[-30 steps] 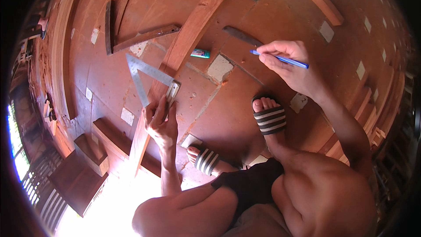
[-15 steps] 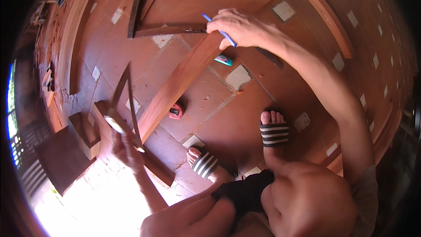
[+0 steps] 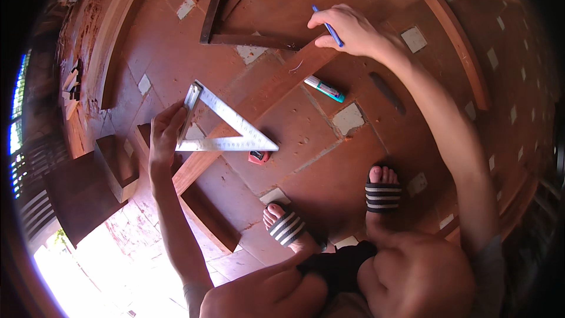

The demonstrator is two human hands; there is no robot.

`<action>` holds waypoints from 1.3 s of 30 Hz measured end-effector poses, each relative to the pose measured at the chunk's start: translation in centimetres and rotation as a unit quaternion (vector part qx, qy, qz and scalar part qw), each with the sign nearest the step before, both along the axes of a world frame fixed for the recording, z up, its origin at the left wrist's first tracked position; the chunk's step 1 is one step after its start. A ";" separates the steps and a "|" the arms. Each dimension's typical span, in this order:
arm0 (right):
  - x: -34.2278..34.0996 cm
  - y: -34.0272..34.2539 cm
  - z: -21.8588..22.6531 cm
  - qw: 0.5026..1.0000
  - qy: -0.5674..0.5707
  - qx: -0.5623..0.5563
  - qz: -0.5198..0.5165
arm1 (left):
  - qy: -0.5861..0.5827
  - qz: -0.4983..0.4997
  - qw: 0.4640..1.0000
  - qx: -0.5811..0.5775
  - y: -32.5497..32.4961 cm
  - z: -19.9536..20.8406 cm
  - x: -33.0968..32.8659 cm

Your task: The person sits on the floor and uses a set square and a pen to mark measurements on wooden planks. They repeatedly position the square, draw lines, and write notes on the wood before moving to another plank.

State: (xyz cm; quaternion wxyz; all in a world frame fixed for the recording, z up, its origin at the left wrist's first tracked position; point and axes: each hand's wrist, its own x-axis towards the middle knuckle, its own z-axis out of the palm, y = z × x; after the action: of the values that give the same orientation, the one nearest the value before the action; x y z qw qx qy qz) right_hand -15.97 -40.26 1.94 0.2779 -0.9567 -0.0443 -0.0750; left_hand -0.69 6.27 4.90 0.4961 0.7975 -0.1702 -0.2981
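My left hand point(image 3: 162, 138) grips a silver triangular set square point(image 3: 228, 115) by its thick edge. The square is held over a long reddish wooden plank point(image 3: 259, 100), its pointed corner above a red tape measure point(image 3: 257, 158) on the floor. Over the far end of the plank is my right hand point(image 3: 356, 30), thumb and fingers closed on a blue pen point(image 3: 328, 27). Whether that hand touches the wood I cannot tell. A slim white-and-teal object point(image 3: 325, 89) lies beside the plank, below the right hand.
A dark L-shaped piece point(image 3: 215, 12) lies beyond the plank. Long beams lie at the left point(image 3: 118, 41) and right point(image 3: 453, 35). A short wood block point(image 3: 209, 218) sits under the plank's near end. A dark flat strip point(image 3: 387, 92) lies on the tiled floor.
My left hand has lifted the set square up and to the right, turning its broad face into view. My right hand stays near the plank's far end with the pen. The view has shifted slightly.
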 end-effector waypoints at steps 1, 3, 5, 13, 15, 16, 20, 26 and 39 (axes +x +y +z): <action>-1.3 0.8 0.0 0.997 -0.067 0.003 -0.029 | 0.012 0.010 1.000 0.024 0.4 -0.2 -0.2; -5.4 3.5 0.1 0.984 -0.094 0.115 -0.098 | 0.050 -0.018 0.998 0.034 2.0 0.5 -0.6; -9.6 7.4 0.4 0.968 -0.039 0.211 -0.130 | 0.081 -0.010 0.996 0.042 3.1 1.0 -1.0; -13.4 18.0 -1.9 0.804 0.199 0.546 -0.130 | 0.007 -0.077 0.996 0.052 -4.4 -2.7 -0.8; -13.6 17.8 -2.0 0.791 0.201 0.560 -0.138 | 0.032 -0.072 0.996 0.046 -5.4 -2.4 -0.6; -13.8 17.2 -2.0 0.789 0.198 0.563 -0.146 | 0.056 -0.085 0.995 0.017 -5.5 -2.0 -0.5; -15.1 14.2 -1.1 0.801 0.185 0.535 -0.195 | 0.211 0.078 0.961 -0.159 -2.5 1.7 -1.6; -15.6 11.7 -0.2 0.804 0.199 0.515 -0.222 | 0.092 0.097 0.950 -0.283 -0.5 3.7 -8.1; -15.4 11.4 0.2 0.811 0.181 0.504 -0.234 | -0.382 -0.057 0.918 0.088 -7.2 -3.8 -14.7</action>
State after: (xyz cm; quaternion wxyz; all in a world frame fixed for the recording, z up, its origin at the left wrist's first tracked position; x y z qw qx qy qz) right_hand -31.39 -28.86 2.17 0.6982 -0.6601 0.2760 0.0253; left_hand -15.43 -0.91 1.09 0.3036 0.8803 -0.3645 -0.0125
